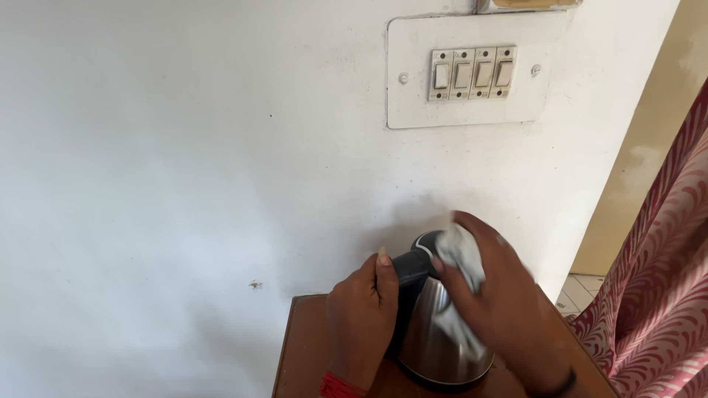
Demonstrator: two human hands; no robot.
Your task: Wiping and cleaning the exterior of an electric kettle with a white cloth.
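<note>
A steel electric kettle (435, 335) with a black handle and lid stands on a small brown wooden table (306, 350) against the white wall. My left hand (360, 317) is wrapped around the kettle's black handle. My right hand (493, 295) presses a white cloth (463, 258) against the kettle's lid and side. The cloth hangs down over the steel body. The right hand hides much of the kettle's right side.
A white switch plate (472, 72) with several rocker switches is fixed to the wall above. A red and white patterned curtain (660, 295) hangs at the right. Tiled floor (579, 289) shows beyond the table's right corner.
</note>
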